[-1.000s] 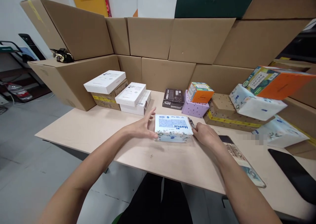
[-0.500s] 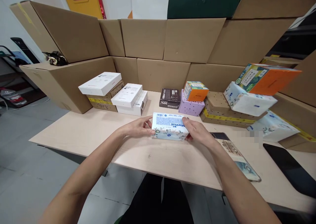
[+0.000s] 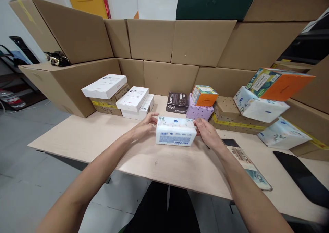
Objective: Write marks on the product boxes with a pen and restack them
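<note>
The white tissue pack (image 3: 175,132) sits between your hands. Your half-open left hand (image 3: 144,127) has its fingertips by the near-left end; your right hand (image 3: 207,133) curls loosely at the other end, its grip unclear. Beyond your right hand stands the purple box (image 3: 199,112).

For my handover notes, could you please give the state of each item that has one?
Manhua pack: between left hand and right hand, lettering upside down.
Dark box: closed, lying flat.
Small orange box: closed, atop the purple box.
Purple box: upright, top partly hidden.
Large orange box: tilted, atop a white pack.
Black slab: lying flat, surface dark.
</note>
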Available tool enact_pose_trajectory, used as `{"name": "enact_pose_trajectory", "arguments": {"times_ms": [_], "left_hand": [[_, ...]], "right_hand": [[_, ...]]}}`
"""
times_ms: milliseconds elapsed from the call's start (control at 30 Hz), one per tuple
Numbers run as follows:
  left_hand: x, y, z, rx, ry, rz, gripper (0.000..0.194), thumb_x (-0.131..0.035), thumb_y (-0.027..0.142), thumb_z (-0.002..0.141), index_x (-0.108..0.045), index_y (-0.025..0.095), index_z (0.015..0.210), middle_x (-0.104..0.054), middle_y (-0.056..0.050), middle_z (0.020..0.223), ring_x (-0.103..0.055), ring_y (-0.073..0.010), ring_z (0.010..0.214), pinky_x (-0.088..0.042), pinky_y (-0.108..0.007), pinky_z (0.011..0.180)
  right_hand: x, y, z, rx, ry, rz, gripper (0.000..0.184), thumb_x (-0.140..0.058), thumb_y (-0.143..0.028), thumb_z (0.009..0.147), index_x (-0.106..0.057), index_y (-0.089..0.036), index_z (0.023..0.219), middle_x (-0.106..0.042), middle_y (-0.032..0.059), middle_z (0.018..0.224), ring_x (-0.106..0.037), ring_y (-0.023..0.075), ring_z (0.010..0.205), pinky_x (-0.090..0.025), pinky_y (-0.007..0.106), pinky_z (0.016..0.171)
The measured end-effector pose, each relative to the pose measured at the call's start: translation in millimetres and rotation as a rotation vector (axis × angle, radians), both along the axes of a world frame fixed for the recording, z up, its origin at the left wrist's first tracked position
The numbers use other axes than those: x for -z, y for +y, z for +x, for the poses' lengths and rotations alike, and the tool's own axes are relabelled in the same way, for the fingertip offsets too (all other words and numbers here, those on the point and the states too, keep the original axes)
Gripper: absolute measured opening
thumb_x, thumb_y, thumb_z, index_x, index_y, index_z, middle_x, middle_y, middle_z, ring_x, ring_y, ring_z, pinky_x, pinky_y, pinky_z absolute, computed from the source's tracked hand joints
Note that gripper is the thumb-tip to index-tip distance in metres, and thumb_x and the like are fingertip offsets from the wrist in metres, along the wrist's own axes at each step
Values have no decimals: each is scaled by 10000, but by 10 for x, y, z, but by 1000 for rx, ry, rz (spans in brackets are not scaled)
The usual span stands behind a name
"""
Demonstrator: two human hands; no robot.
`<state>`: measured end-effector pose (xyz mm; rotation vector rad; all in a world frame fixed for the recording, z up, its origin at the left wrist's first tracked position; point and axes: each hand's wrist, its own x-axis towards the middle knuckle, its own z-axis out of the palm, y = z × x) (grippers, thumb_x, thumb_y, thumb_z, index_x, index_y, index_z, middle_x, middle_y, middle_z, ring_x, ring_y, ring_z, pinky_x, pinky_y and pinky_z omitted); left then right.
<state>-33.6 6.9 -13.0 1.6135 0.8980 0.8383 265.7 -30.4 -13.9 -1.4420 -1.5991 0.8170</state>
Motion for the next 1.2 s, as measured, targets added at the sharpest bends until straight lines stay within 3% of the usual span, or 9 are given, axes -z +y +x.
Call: {"name": "enact_pose_trajectory", "arguments": {"times_ms": [133,233,333,467,600,767,933,1100,1200], "left_hand": [[-107,-59,-3,4,144,-25,315,-534,367,865,-626,188,1107,-644,-63,1007,-587,-200,891,-468,-344,782],[-165,-111,-7,59,204,-91,381,-526,527,904,-651,168,944,-629,-38,801,-572,-156,687,-464,-301,636],[-169,-136,18,99,147,-178,452,-522,584,909,-647,152,948,-646,-61,811,-606,-156,679,-498,-296,623],[-119,-122,68,88,34,-139,426,-552,545,915,-659,133,891,-638,-51,788,-579,-134,680,-489,-280,652],[-41,-66,88,24,-83,-76,516,-533,568,922,-655,144,1190,-681,-100,1000,-581,-142,747,-484,-292,691],[13,-42,105,-60,-132,24,590,-575,582,896,-583,197,1343,-638,-129,1263,-598,-229,1051,-478,-370,909],[-46,-101,122,-148,-63,121,515,-597,564,888,-643,193,1242,-631,-110,1206,-578,-236,1068,-452,-389,963],[-62,-129,127,-190,44,221,410,-585,565,889,-690,176,964,-595,-80,1086,-567,-187,928,-480,-322,811],[-21,-134,137,-195,95,214,370,-693,518,818,-647,192,987,-599,-52,1020,-548,-149,804,-453,-280,706]], "right_hand": [[4,-10,-18,-30,-58,-28,444,-484,-637,902,-608,-214,949,-668,23,864,-596,160,735,-466,257,617],[-4,-35,-43,-77,14,-149,490,-463,-663,900,-603,-213,1032,-632,-10,700,-546,137,531,-414,250,473],[-12,-61,-66,-133,61,-243,523,-408,-685,913,-583,-196,972,-582,-22,551,-537,152,439,-399,261,423],[-8,-78,-85,-129,32,-173,503,-356,-662,944,-563,-208,880,-591,-16,539,-548,155,440,-429,274,471],[-35,-83,-97,-58,-66,-81,482,-333,-629,958,-547,-221,819,-598,-2,574,-564,168,516,-443,285,544],[-91,-80,-107,31,-236,143,417,-359,-499,964,-622,-192,1068,-695,91,1015,-609,235,946,-456,327,833],[-108,-98,-122,29,-206,113,431,-351,-502,965,-623,-182,1061,-691,95,1061,-610,238,982,-452,332,866],[-115,-95,-113,5,-218,141,410,-338,-506,976,-617,-207,946,-685,86,1122,-603,231,1045,-442,324,911],[-101,-57,-42,42,-254,101,431,-312,-509,982,-613,-205,934,-686,87,1039,-639,216,916,-469,309,823]]}}
